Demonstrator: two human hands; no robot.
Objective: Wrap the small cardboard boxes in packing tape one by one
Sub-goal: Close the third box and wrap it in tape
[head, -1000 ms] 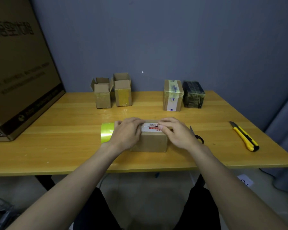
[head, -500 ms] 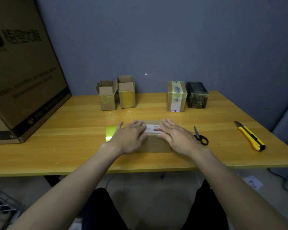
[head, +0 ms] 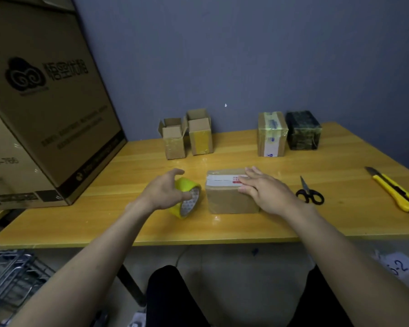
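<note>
On table (head: pixel 316 223), left hand (head: pixel 162 192) gripping tape roll (head: pixel 187 200), right hand (head: pixel 265 191) flat on box (head: pixel 229 199)

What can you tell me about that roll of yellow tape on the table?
The yellow tape roll stands on its edge on the wooden table, just left of the small cardboard box, apart from it. Its tape is glossy yellow-green; a pale printed core shows at the open side facing right. The left hand curls over its top, thumb on the core.

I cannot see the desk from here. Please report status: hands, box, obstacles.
Left hand grips tape roll. Right hand flat on box, unwrapped. Scissors beside, not blocking.
</note>
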